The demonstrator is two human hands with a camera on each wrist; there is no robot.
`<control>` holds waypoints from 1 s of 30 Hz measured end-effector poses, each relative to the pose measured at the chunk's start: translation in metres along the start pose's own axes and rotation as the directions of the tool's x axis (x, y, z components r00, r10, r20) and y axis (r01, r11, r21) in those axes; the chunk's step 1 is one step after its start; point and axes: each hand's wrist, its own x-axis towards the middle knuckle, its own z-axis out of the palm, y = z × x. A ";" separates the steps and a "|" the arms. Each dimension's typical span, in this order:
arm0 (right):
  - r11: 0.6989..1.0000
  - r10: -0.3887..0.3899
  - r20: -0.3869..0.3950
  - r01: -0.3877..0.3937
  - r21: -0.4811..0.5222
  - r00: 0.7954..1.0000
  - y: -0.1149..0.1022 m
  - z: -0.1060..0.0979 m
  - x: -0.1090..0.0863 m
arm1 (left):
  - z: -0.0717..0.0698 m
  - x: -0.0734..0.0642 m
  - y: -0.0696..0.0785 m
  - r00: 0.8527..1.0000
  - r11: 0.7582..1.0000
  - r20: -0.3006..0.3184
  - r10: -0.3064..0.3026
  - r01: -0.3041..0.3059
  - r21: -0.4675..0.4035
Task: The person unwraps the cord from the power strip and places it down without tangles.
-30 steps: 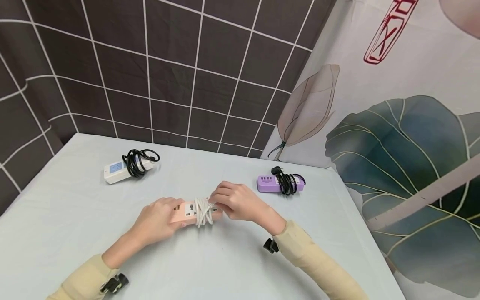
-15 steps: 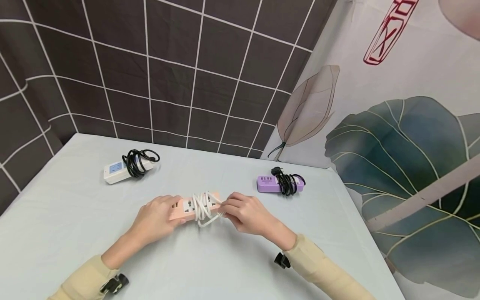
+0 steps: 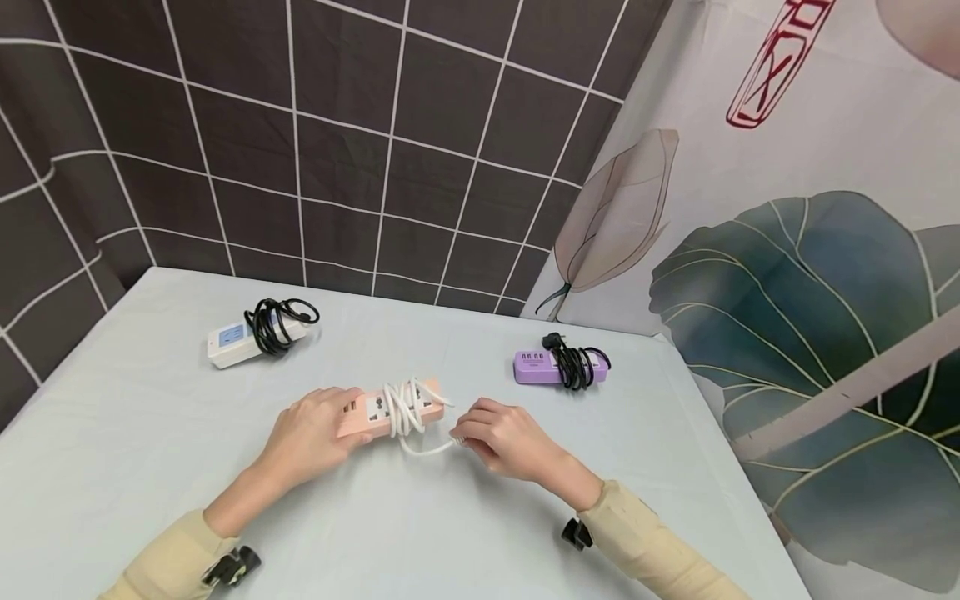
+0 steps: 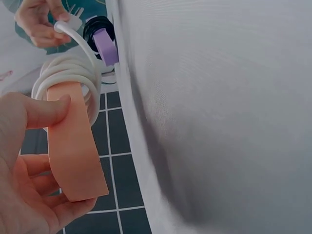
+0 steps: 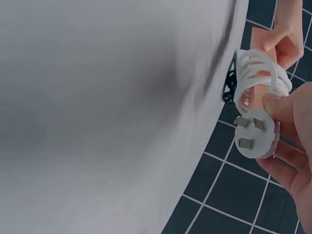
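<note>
My left hand (image 3: pixel 311 437) grips the left end of a pink power strip (image 4: pixel 75 141), thumb on one side and fingers round the other. White cord (image 3: pixel 405 408) is wound in several turns about the strip's right part. Off to the right, my right hand (image 3: pixel 506 439) pinches the white three-pin plug (image 5: pixel 253 134) at the cord's end. A short length of cord runs slack from the coil to that plug. In the right wrist view the plug's metal pins face the camera.
A white power strip (image 3: pixel 231 344) wound with black cord (image 3: pixel 273 327) lies at the back left of the table (image 3: pixel 420 533). The purple power strip (image 3: pixel 534 367), also wrapped in black cord, lies at the back right. Dark grid cloth (image 3: pixel 337 150) hangs behind.
My right hand has moved right and toward me, drawing the plug away from the pink power strip, so a length of cord has come loose. The left hand keeps its grip.
</note>
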 end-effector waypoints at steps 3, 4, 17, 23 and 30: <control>0.999 0.025 0.011 -0.026 0.022 1.000 0.003 0.002 -0.003 | 0.000 0.000 -0.001 1.000 1.000 -0.002 -0.001 0.001 0.005; 0.999 0.033 0.015 -0.034 0.030 0.999 0.003 0.002 -0.003 | 0.000 0.000 -0.001 1.000 1.000 -0.004 0.000 0.000 0.007; 0.983 0.158 0.102 -0.166 0.082 0.982 0.015 0.011 -0.009 | -0.005 0.000 -0.001 1.000 1.000 -0.018 0.012 -0.012 0.008; 0.976 0.192 0.123 -0.202 0.080 0.974 0.016 0.014 -0.009 | -0.004 -0.001 0.000 1.000 1.000 -0.015 0.016 -0.016 -0.006; 0.959 0.255 0.168 -0.271 0.083 0.952 0.019 0.019 -0.008 | -0.002 -0.003 0.001 1.000 1.000 0.013 0.005 -0.005 -0.014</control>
